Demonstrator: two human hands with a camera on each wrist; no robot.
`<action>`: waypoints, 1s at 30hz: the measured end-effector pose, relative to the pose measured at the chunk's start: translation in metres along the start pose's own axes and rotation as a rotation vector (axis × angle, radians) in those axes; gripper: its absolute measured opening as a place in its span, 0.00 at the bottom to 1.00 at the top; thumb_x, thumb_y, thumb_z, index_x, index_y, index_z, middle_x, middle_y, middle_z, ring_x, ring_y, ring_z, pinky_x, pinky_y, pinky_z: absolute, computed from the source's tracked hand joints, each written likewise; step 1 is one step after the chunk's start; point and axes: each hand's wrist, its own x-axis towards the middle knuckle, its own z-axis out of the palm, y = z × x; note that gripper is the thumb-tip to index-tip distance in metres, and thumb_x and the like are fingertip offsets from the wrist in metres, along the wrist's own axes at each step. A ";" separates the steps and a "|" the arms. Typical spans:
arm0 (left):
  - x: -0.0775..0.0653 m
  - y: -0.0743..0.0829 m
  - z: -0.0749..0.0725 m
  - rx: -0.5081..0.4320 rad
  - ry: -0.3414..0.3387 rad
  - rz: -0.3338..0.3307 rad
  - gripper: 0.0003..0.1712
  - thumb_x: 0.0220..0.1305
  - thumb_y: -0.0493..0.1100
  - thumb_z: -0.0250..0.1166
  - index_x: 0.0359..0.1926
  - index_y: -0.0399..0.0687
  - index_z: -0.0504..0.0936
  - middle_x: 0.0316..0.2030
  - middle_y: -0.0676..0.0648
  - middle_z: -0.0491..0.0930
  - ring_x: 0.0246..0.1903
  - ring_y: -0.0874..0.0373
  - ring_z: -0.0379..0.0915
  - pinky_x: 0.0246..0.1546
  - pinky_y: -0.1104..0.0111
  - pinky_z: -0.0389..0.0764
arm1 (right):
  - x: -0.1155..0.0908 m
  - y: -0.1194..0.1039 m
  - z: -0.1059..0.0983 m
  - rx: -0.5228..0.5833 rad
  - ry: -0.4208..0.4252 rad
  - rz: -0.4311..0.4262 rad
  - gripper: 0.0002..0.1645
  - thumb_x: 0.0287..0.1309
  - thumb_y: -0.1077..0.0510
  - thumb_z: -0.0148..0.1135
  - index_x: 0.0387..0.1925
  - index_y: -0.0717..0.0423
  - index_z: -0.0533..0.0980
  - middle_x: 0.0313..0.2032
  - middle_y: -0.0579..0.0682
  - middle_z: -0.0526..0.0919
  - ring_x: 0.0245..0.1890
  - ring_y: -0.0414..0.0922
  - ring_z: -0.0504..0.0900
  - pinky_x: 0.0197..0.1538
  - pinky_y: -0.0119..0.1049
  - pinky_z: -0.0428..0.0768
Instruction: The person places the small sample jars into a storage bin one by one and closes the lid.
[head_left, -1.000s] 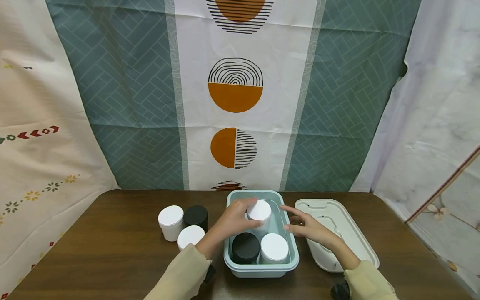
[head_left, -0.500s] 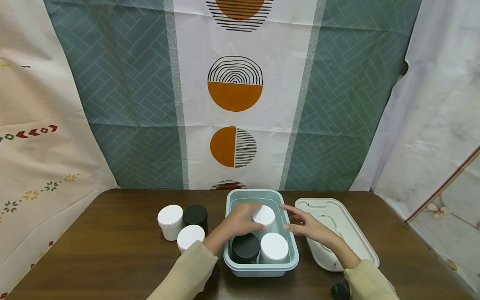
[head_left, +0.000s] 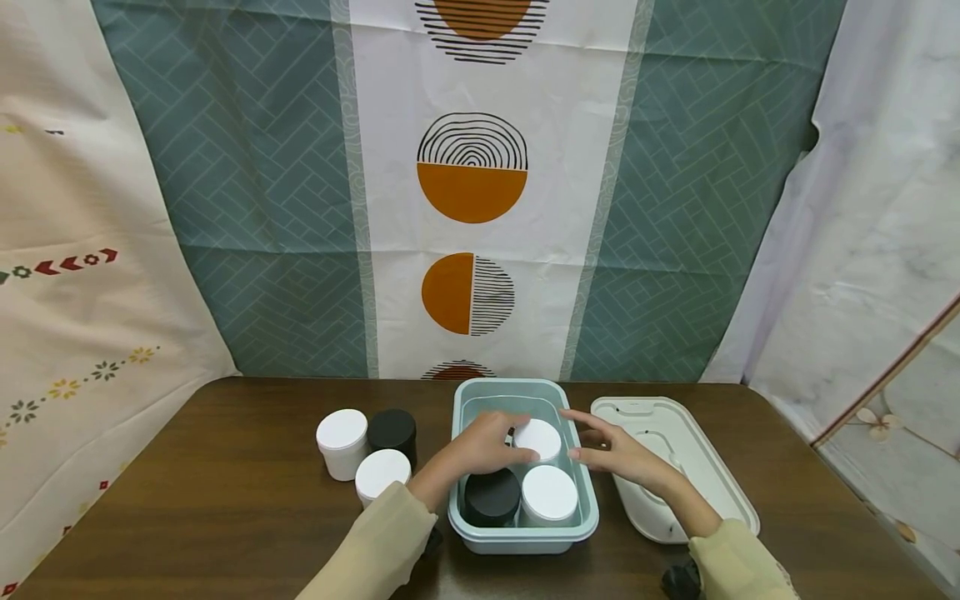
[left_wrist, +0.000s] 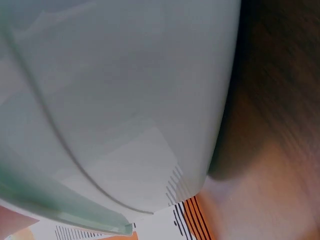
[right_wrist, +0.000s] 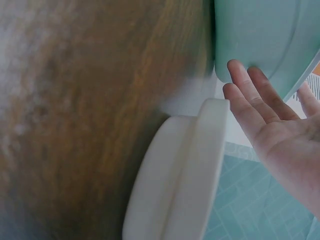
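Note:
A light blue plastic box (head_left: 534,542) stands on the table. Inside, at the front, sit a black-lidded jar (head_left: 491,498) and a white-lidded jar (head_left: 549,495). My left hand (head_left: 483,446) reaches in over the left wall and holds another white-lidded jar (head_left: 538,439) between fingers and thumb, behind those two; its lower part is hidden. My right hand (head_left: 618,454) is at the box's right wall, fingers spread and loosely bent, holding nothing. In the right wrist view its fingers (right_wrist: 260,95) are beside the box's outer wall (right_wrist: 257,35); whether they touch is unclear.
To the left stand two white jars (head_left: 342,442) (head_left: 382,473) and a black jar (head_left: 392,433), grouped closely. A pale lid (head_left: 708,483) lies tilted to the right of the box, partly under my right forearm. Patterned cloth (head_left: 465,317) hangs behind the table.
The white-lidded jar in my left hand has moved lower and rightward inside the box, the hand following it. My right hand has stayed in place.

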 end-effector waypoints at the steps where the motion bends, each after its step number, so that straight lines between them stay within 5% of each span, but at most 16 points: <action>1: 0.000 0.001 0.000 -0.004 -0.001 -0.001 0.32 0.54 0.49 0.66 0.57 0.35 0.72 0.51 0.42 0.76 0.45 0.55 0.74 0.44 0.66 0.76 | 0.000 0.000 0.000 -0.003 0.000 -0.002 0.36 0.60 0.53 0.55 0.67 0.52 0.55 0.53 0.65 0.69 0.50 0.54 0.73 0.47 0.48 0.76; 17: -0.014 0.006 -0.011 -0.032 -0.032 -0.011 0.30 0.59 0.48 0.62 0.57 0.34 0.71 0.53 0.41 0.75 0.48 0.51 0.75 0.46 0.63 0.76 | -0.004 -0.003 0.000 0.001 0.003 -0.003 0.36 0.60 0.54 0.55 0.67 0.53 0.55 0.55 0.68 0.66 0.53 0.57 0.71 0.47 0.49 0.76; 30: -0.055 -0.001 -0.054 -0.078 0.150 0.018 0.27 0.58 0.44 0.63 0.56 0.34 0.72 0.49 0.37 0.76 0.46 0.45 0.74 0.43 0.56 0.77 | -0.003 -0.002 0.001 -0.001 0.012 -0.001 0.37 0.59 0.54 0.56 0.67 0.52 0.55 0.55 0.68 0.66 0.53 0.57 0.71 0.47 0.48 0.76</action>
